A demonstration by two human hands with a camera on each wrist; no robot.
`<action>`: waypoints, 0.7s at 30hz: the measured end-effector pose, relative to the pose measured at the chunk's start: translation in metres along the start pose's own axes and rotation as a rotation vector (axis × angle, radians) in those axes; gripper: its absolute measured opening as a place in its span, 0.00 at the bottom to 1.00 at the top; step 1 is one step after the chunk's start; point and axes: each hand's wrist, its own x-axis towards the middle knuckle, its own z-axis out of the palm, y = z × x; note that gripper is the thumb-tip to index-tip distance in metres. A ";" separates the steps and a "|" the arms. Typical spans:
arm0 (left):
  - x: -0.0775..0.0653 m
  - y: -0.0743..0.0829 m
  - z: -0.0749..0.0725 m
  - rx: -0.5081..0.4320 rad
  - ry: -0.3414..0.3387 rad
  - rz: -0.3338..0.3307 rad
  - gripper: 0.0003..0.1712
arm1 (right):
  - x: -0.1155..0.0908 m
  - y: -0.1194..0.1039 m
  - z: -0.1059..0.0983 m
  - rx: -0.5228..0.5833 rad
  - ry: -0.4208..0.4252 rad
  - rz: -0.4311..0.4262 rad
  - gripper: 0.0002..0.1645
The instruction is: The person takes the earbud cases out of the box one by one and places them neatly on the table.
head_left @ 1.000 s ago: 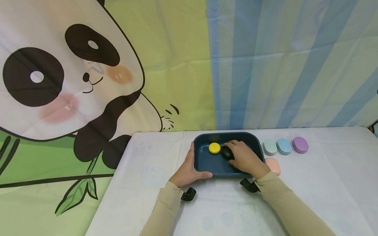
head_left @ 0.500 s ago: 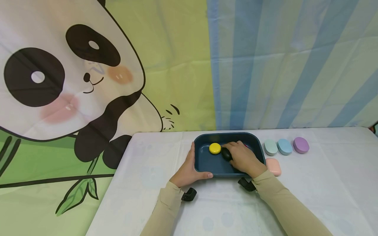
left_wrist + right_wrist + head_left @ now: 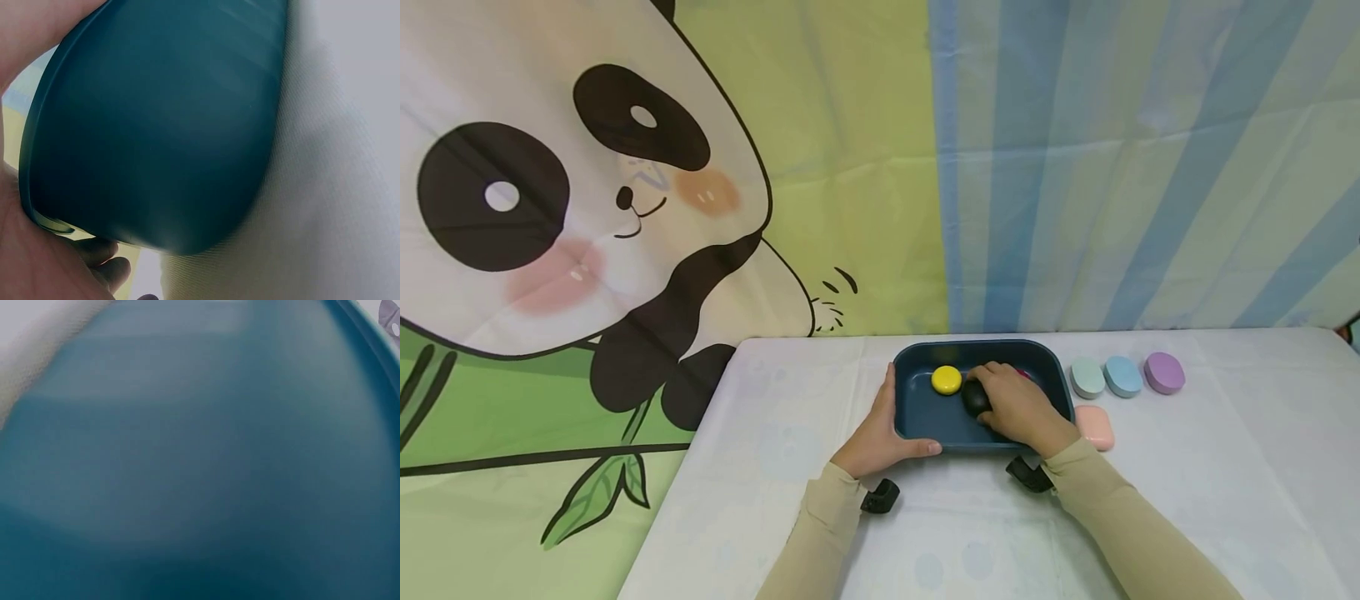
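Note:
A dark blue rectangular tray with raised walls sits on the white table. My left hand holds its near left corner, thumb along the front rim and fingers along the left side. In the left wrist view that hand wraps the rim of the tray. Inside the tray my right hand grips a smooth black oval piece between thumb and fingers. A round yellow piece lies just left of it. Behind the right hand a bit of something magenta shows, mostly hidden. Only tray wall fills the right wrist view.
Right of the tray stand a pale green piece, a light blue piece and a purple piece in a row. Nearer, a pink rounded-square piece lies close to the tray's right wall. A printed panda curtain hangs behind.
My right hand shifted slightly left and back a little, staying at the black oval piece. The magenta bit has come into view beyond its knuckles. The left hand keeps its place on the tray.

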 end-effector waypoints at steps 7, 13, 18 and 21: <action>-0.001 0.000 0.001 0.006 -0.003 -0.007 0.73 | -0.005 -0.002 -0.005 0.020 0.028 0.013 0.37; 0.000 -0.001 0.001 0.004 -0.004 -0.002 0.73 | -0.010 -0.004 -0.010 0.023 0.047 0.005 0.38; 0.001 -0.002 0.001 0.001 -0.001 0.011 0.73 | -0.017 -0.003 -0.016 0.029 0.064 -0.003 0.37; 0.001 -0.002 0.001 -0.001 0.001 0.011 0.73 | -0.021 -0.001 -0.018 0.032 0.077 -0.011 0.37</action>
